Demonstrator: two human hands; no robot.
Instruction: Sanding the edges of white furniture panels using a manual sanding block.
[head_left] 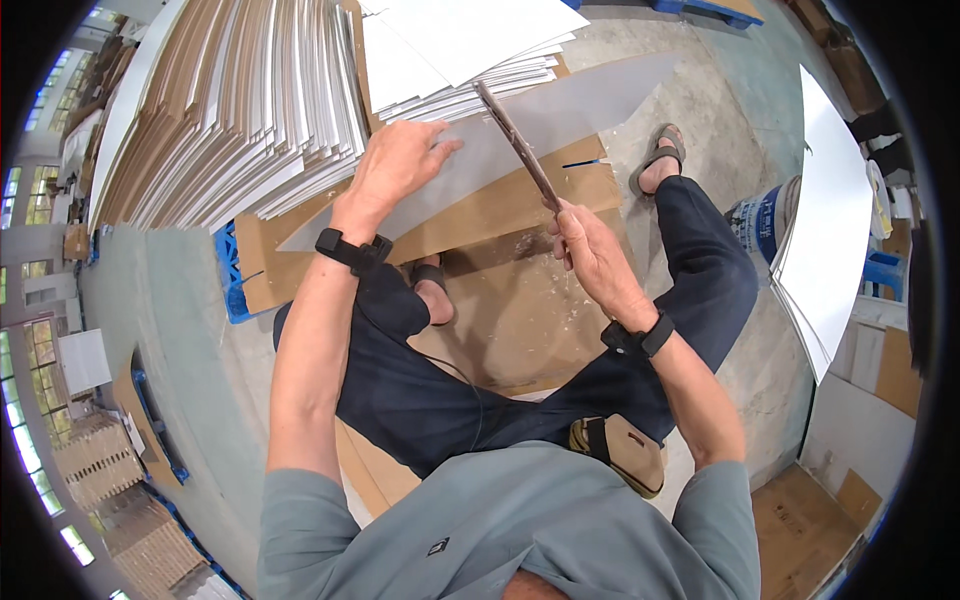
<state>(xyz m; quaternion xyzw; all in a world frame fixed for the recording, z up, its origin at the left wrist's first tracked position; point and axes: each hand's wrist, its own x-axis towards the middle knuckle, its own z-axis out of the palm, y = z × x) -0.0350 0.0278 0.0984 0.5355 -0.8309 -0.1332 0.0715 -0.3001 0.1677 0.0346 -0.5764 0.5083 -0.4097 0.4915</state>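
Note:
My right hand grips one end of a long, thin, dark brown stick. The stick slants up and to the left, its far end near a stack of white sheets; its exact kind I cannot make out. My left hand is held over a pale grey sheet, thumb and fingers apart with nothing in them. Whether its fingertips touch the sheet I cannot tell. That sheet lies slanting across in front of me, by a brown cardboard piece.
A tall pile of white and brown cardboard sheets leans at the upper left, above a blue pallet. More white sheets stand at the right beside a blue and white bucket. My feet rest either side of the cardboard.

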